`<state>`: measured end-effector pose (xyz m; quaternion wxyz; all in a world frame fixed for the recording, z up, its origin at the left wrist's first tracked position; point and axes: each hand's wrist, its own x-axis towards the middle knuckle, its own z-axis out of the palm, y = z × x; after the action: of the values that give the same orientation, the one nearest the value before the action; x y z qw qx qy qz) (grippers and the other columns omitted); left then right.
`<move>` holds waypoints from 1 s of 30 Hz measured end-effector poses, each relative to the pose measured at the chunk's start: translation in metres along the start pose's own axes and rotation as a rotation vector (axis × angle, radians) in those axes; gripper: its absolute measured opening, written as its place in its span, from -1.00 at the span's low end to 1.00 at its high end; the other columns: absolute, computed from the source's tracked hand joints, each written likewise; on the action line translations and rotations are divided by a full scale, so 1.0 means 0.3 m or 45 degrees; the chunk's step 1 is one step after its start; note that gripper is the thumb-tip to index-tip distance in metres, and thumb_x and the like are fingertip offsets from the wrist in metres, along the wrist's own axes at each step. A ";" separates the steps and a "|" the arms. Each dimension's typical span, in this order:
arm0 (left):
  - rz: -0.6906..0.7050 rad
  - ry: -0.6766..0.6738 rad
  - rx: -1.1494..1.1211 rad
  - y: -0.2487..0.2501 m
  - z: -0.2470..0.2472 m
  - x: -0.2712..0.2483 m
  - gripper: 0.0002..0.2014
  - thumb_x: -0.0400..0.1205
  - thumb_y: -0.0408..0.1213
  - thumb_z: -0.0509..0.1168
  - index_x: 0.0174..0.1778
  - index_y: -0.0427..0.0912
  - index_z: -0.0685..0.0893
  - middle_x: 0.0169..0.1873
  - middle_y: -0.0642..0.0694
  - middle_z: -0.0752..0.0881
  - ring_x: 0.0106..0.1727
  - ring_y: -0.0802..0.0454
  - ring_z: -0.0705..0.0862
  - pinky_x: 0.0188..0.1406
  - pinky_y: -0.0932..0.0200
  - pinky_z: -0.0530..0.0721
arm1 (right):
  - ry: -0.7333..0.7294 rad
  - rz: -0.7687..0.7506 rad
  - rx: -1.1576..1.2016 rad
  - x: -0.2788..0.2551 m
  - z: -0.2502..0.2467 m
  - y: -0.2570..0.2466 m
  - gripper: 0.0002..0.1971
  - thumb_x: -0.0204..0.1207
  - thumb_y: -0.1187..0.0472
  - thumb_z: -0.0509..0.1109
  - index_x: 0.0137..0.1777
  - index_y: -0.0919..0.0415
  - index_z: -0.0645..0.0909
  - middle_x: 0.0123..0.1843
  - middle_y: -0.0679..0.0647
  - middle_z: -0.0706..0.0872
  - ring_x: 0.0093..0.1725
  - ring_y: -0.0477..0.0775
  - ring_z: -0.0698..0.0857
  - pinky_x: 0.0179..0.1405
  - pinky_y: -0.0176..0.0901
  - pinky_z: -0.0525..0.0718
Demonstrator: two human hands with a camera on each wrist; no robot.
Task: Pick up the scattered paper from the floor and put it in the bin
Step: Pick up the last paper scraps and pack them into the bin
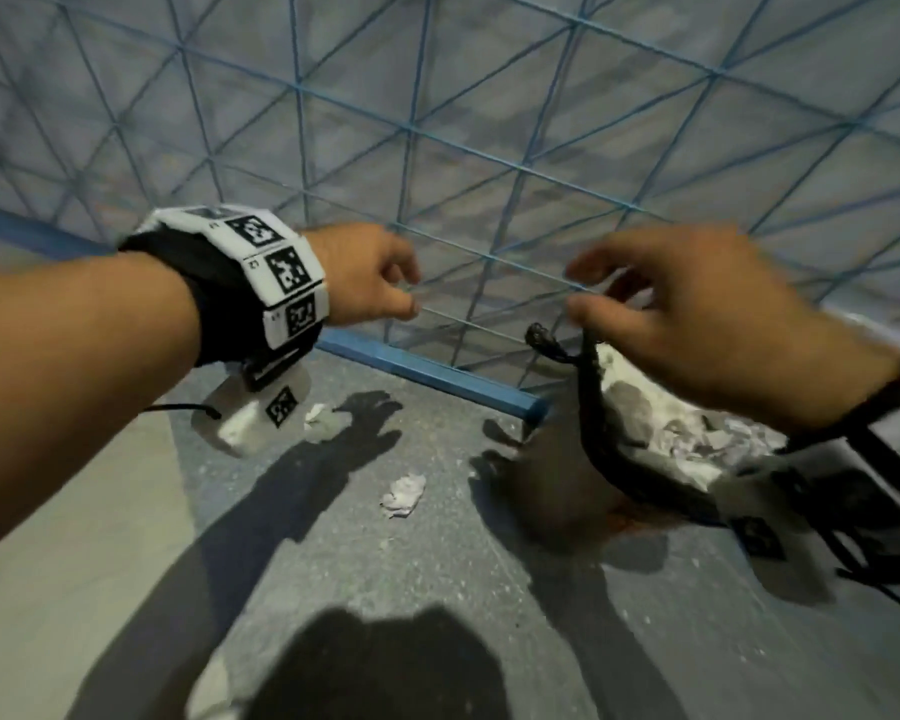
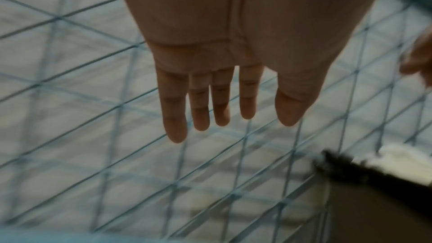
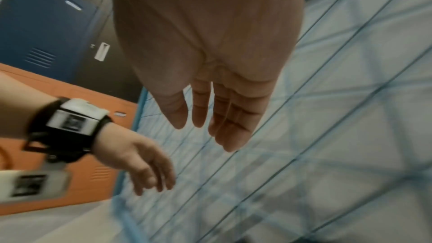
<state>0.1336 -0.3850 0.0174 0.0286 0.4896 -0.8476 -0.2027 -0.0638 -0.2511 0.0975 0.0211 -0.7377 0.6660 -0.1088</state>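
Two crumpled paper balls lie on the grey floor, one (image 1: 404, 495) in the middle and a smaller one (image 1: 326, 421) further left, beside a hand's shadow. The bin (image 1: 596, 423) with a black liner stands at the right against the fence, holding crumpled paper (image 1: 692, 431). My right hand (image 1: 578, 291) hovers above the bin's rim, fingers relaxed, and the right wrist view shows this hand (image 3: 203, 132) empty. My left hand (image 1: 411, 293) hangs in the air left of it, fingers straight and empty in the left wrist view (image 2: 268, 117). The bin's rim (image 2: 374, 180) shows at lower right there.
A blue wire-mesh fence (image 1: 489, 174) with a blue bottom rail (image 1: 427, 371) runs behind the hands. Orange and blue lockers (image 3: 46, 25) stand to the left. A cable (image 1: 894, 595) trails from my right wrist. My shadow covers the near floor.
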 end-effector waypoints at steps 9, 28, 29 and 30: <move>-0.182 -0.341 0.167 -0.414 0.449 0.046 -0.36 0.57 0.06 0.27 0.57 0.05 0.25 0.55 -0.25 0.28 0.47 -0.32 0.41 0.46 -0.08 0.41 | -0.815 0.431 0.079 0.121 0.776 -0.076 -0.26 0.45 -0.14 0.39 0.59 -0.06 0.19 0.52 0.23 0.30 0.42 0.32 0.46 0.37 0.09 0.48; -0.008 -0.429 0.219 -0.229 0.513 -0.040 -0.70 0.65 -0.06 0.19 0.29 0.02 0.59 0.22 -0.14 0.63 0.24 -0.16 0.62 0.24 0.06 0.56 | -0.950 -0.340 -0.152 -0.194 0.834 -0.104 -0.51 0.58 -0.13 0.08 0.45 0.05 0.38 0.46 0.21 0.47 0.27 0.34 0.58 0.12 0.13 0.56; 0.002 -0.296 0.157 -0.181 0.448 -0.025 -0.68 0.64 -0.11 0.24 0.33 0.02 0.57 0.25 -0.15 0.64 0.26 -0.17 0.61 0.25 0.07 0.53 | -0.866 -0.385 -0.130 -0.177 0.747 -0.104 -0.58 0.62 -0.02 0.12 0.45 0.07 0.40 0.53 0.24 0.37 0.28 0.36 0.56 0.12 0.12 0.58; 0.029 -0.131 0.089 -0.122 0.381 -0.012 -0.66 0.62 -0.14 0.28 0.34 0.01 0.58 0.25 -0.17 0.67 0.27 -0.18 0.62 0.23 0.09 0.52 | -0.827 -0.381 -0.087 -0.163 0.656 -0.098 -0.63 0.65 0.07 0.15 0.43 0.08 0.41 0.56 0.25 0.28 0.30 0.37 0.54 0.16 0.16 0.60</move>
<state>0.1371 -0.3618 -0.1004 -0.0297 0.4697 -0.8599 -0.1976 -0.0024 -0.2219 -0.0957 0.1909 -0.8234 0.5124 0.1517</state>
